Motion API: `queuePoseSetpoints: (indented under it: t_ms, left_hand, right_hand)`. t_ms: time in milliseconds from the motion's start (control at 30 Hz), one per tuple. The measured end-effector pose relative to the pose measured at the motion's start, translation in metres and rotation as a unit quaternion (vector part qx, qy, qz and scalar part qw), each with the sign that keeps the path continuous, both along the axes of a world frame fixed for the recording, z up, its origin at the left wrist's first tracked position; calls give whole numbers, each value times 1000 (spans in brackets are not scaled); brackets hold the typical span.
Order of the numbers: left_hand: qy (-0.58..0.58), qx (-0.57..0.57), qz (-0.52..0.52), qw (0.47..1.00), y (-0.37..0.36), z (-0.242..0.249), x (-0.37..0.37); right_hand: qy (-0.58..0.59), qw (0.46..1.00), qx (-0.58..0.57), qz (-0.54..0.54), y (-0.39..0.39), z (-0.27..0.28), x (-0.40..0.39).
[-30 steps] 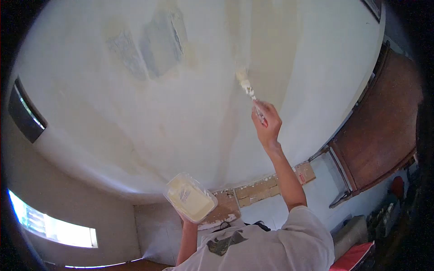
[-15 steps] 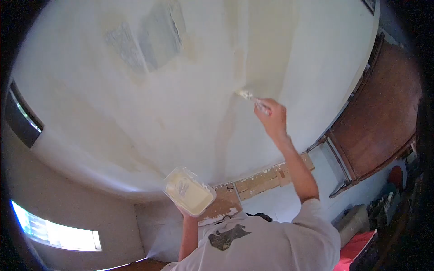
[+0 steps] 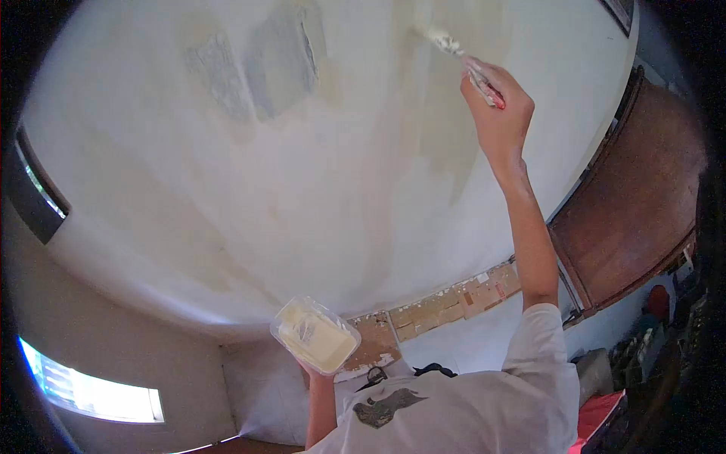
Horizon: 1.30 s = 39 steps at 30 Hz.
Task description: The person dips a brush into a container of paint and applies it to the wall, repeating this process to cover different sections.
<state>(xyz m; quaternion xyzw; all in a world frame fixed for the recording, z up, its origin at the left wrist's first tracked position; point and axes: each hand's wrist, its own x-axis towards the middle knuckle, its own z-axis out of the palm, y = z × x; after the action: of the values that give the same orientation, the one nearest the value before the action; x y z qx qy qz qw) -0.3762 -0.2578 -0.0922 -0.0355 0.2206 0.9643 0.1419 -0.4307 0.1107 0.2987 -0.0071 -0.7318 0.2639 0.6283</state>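
Observation:
My right hand (image 3: 501, 113) grips a paintbrush (image 3: 478, 85) by its paint-smeared handle, fingers wrapped around it. The bristles, coated in cream paint, point up and left against the upper part of the pale wall (image 3: 325, 189). Low in front of my body, my left hand (image 3: 314, 373) supports a clear plastic tub (image 3: 349, 356) from beneath. Most of that hand's fingers are hidden behind the tub. Inside it lies cream-coloured paint (image 3: 321, 340).
Grey scraped patches (image 3: 280, 64) mark the wall at upper left. Paint-spotted cardboard (image 3: 427, 309) lies along the wall's foot. A brown wooden piece of furniture (image 3: 635, 189) stands at right, with a red item (image 3: 599, 420) below. A bright window (image 3: 91, 386) is at lower left.
My right hand has moved up and slightly right with the paintbrush, carrying the bristles higher on the wall. The tub in my left hand has dropped slightly.

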Motion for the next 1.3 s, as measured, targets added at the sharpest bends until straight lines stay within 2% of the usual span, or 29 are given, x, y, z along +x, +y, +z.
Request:
queuePoseSetpoints:
  t_ms: [100, 200, 333, 500, 600, 733, 800, 933, 1033, 1100, 1200, 1300]
  left_hand:
    - [-5, 5, -1, 1000, 9, 4, -3]
    - [-5, 8, -4, 1000, 7, 7, 0]
    - [24, -19, -8, 1000, 8, 5, -2]
    - [2, 7, -1, 1000, 7, 18, 0]
    - [9, 4, 4, 1000, 8, 14, -3]
    - [-3, 14, 10, 1000, 9, 10, -2]
    - [-19, 22, -3, 1000, 8, 8, -1]
    - [-25, 19, -5, 999, 7, 10, 1]
    - [-18, 12, 4, 1000, 8, 11, 2]
    - [-12, 12, 9, 1000, 7, 12, 2]
    - [0, 23, 7, 1000, 4, 8, 1]
    - [12, 32, 14, 999, 2, 1, 2]
  right_hand:
    - [12, 997, 79, -20, 22, -6, -14]
    - [-118, 993, 16, -17, 14, -24, 2]
    - [-167, 985, 43, 18, 12, -68, 12]
    - [-304, 951, 10, 49, -5, -124, 29]
    - [-437, 898, -16, 53, -12, -138, 38]
    - [-408, 910, 42, 56, 11, -157, 25]
    - [-382, 921, 75, 32, 20, -124, 16]
    - [-315, 949, -16, 21, 17, -45, 11]
    - [-140, 990, 12, 26, 10, -13, 5]
    - [-12, 999, 41, 33, 5, 3, -5]
    - [8, 998, 64, -25, 1, 19, -9]
    - [-160, 985, 16, -56, 7, -4, -1]
